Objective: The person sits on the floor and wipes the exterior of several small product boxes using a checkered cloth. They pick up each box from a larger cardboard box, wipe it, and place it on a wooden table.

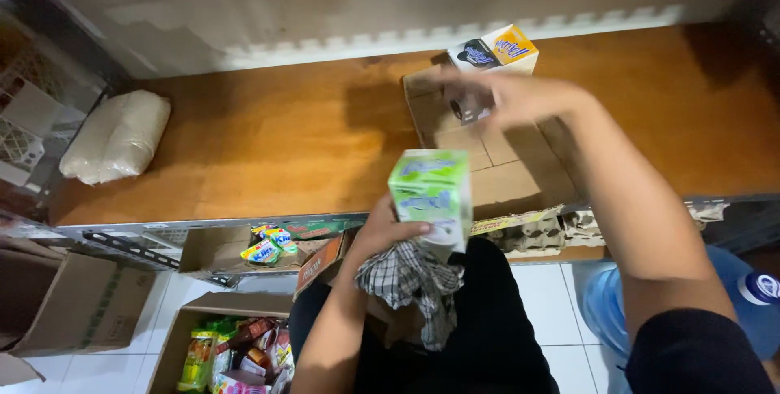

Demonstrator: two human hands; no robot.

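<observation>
Above a wooden shelf (268,134), seen from overhead, two bare hands are shown at work. A green and white carton (431,193) is held upright by the left hand (388,230), its fingers clamped around the carton's lower part; a black and white checked cloth (413,284) is bunched under the same hand and hangs down over dark trousers. The right hand (508,99) is stretched forward to the back of the shelf, where a white, orange and black carton (494,51) is touched; the hand is blurred, so whether its fingers are closed on that carton cannot be told. A flattened piece of cardboard (504,166) lies on the shelf beneath the right hand. Well apart, at the shelf's left end, a pale sack (118,136) is seen. Below the shelf, an open box of colourful packets (236,353) stands on the white tiled floor, and a blue water bottle (731,296) is seen at the right.
</observation>
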